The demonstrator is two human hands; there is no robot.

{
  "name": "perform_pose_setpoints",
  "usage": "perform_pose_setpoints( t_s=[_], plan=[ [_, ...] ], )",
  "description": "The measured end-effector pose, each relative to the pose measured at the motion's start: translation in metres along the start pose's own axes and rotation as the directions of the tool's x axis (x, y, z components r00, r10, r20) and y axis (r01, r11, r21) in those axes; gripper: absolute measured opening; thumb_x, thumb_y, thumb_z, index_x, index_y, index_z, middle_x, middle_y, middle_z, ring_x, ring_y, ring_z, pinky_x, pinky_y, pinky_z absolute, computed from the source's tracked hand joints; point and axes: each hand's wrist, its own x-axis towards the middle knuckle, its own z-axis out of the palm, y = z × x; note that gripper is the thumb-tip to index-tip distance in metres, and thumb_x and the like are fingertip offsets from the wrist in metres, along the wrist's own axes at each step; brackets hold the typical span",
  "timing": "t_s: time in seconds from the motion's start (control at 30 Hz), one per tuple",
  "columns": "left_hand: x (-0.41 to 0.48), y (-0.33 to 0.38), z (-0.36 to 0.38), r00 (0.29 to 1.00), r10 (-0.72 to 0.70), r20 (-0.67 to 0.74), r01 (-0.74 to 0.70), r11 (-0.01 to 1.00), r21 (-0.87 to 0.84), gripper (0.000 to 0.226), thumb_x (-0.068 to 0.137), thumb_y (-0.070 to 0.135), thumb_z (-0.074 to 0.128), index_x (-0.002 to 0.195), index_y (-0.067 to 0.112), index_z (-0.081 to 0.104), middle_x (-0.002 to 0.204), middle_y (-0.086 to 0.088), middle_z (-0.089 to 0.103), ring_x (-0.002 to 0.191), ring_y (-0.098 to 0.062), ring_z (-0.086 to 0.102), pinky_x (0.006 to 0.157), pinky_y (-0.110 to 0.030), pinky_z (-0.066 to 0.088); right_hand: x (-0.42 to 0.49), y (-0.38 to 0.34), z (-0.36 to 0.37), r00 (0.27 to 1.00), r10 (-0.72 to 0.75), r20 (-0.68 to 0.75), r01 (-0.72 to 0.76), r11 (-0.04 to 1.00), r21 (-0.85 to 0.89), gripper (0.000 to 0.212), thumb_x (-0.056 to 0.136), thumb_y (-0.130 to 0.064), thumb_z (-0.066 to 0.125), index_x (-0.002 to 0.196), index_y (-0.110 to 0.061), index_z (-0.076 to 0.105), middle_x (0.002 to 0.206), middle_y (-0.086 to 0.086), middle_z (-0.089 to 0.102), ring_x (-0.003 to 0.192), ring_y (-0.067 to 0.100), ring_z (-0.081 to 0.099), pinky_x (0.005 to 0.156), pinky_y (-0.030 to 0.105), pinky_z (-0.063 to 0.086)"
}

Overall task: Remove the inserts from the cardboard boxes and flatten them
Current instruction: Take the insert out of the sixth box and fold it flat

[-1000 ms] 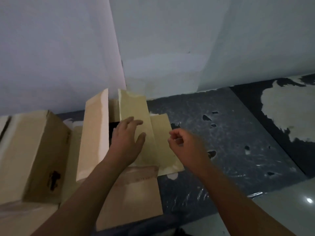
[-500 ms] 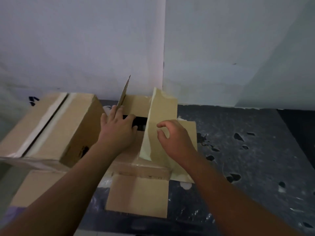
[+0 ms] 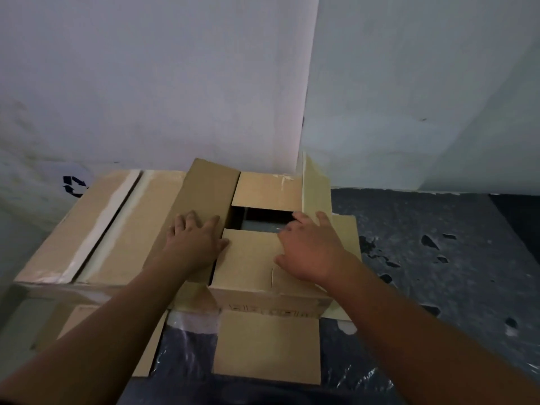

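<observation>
On the open box (image 3: 254, 258), left hand (image 3: 194, 244) flat, fingers spread, right hand (image 3: 309, 252) pressing flap, nothing gripped

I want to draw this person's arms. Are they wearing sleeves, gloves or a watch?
No. Both forearms are bare right down to the picture's edge, so no sleeves show. The left hand and right hand have no gloves, and I see no watch, bracelet or rings on them.
</observation>
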Motion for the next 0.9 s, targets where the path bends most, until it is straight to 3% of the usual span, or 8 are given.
perform_pose_setpoints(
  t_s=[0.2,0.33,0.47,0.57,0.67,0.73,0.8,0.9],
  plan=[
    [0.008,0.010,0.011,0.992,0.051,0.113,-0.030,0.983,-0.182,0.064,0.090,0.067,0.029,0.147,0.043,0.013,0.160,-0.011,-0.010,0.140,-0.052,-0.010,0.111,-0.066,0.002,-0.018,0.025,0.002,0.942,0.291,0.165,-0.277,0.955,-0.104,0.077,0.089,-0.067,0.035,0.150,-0.022,0.023,0.156,0.016,0.022,0.142,0.046,0.010,0.111,0.063,-0.009],
    [0.013,0.010,0.012,0.997,0.027,0.077,-0.010,0.976,-0.219,0.060,0.088,0.067,0.034,0.139,0.035,0.032,0.157,-0.012,0.009,0.139,-0.052,0.009,0.111,-0.064,0.013,-0.004,0.047,0.041,0.912,0.370,0.178,-0.406,0.879,0.251,0.075,0.090,-0.070,0.018,0.150,-0.026,0.016,0.156,0.014,0.022,0.142,0.037,0.023,0.113,0.064,0.006],
    [0.005,0.001,0.000,0.987,0.125,-0.104,-0.157,0.897,-0.414,0.039,0.093,0.053,0.037,0.116,0.026,0.052,0.121,-0.005,0.056,0.108,-0.027,0.050,0.091,-0.041,0.040,-0.004,0.054,0.064,0.913,0.397,0.095,-0.337,0.600,0.726,0.066,0.092,-0.062,0.032,0.149,-0.028,0.021,0.156,0.011,0.020,0.139,0.034,0.030,0.112,0.054,0.027],
    [-0.014,0.001,-0.015,0.973,0.165,-0.160,-0.225,0.824,-0.520,0.024,0.098,0.040,0.041,0.101,0.023,0.058,0.095,0.003,0.060,0.082,-0.013,0.053,0.065,-0.028,0.037,-0.007,0.057,0.057,0.909,0.411,0.061,-0.253,0.431,0.866,0.066,0.094,-0.061,0.025,0.148,-0.023,0.027,0.153,0.013,0.029,0.138,0.031,0.033,0.110,0.045,0.029],
    [-0.030,-0.003,-0.024,0.963,0.189,-0.194,-0.268,0.767,-0.582,0.041,0.098,0.044,0.040,0.092,0.010,0.062,0.086,-0.015,0.063,0.077,-0.026,0.060,0.065,-0.031,0.045,-0.007,0.070,0.042,0.904,0.390,0.175,-0.293,0.268,0.918,0.084,0.083,-0.071,0.004,0.142,-0.024,0.041,0.153,0.012,0.033,0.140,0.031,0.029,0.112,0.048,0.021],
    [-0.041,-0.008,-0.033,0.976,0.201,-0.080,-0.200,0.694,-0.692,0.054,0.096,0.048,0.041,0.095,0.001,0.065,0.087,-0.023,0.065,0.079,-0.036,0.065,0.072,-0.044,0.054,-0.008,0.080,0.034,0.893,0.378,0.244,-0.334,0.194,0.922,0.084,0.082,-0.076,0.007,0.138,-0.028,0.047,0.154,0.010,0.031,0.141,0.032,0.026,0.111,0.053,0.020],
    [-0.052,-0.012,-0.039,0.941,0.312,0.132,-0.119,0.667,-0.735,0.042,0.094,0.045,0.046,0.098,0.012,0.072,0.091,-0.012,0.070,0.083,-0.025,0.069,0.082,-0.043,0.057,-0.006,0.086,0.031,0.898,0.348,0.271,-0.367,0.249,0.896,0.071,0.089,-0.070,0.021,0.141,-0.025,0.043,0.154,0.009,0.031,0.140,0.030,0.028,0.112,0.051,0.025],
    [-0.064,-0.013,-0.041,0.805,0.469,0.363,-0.264,0.831,-0.489,0.035,0.080,0.060,0.058,0.109,0.040,0.064,0.115,0.010,0.065,0.106,-0.009,0.060,0.098,-0.036,0.046,0.006,0.088,0.031,0.943,0.273,0.189,-0.325,0.639,0.697,0.065,0.094,-0.054,0.045,0.144,-0.014,0.038,0.150,0.012,0.038,0.133,0.027,0.040,0.105,0.039,0.035]
  ],
)
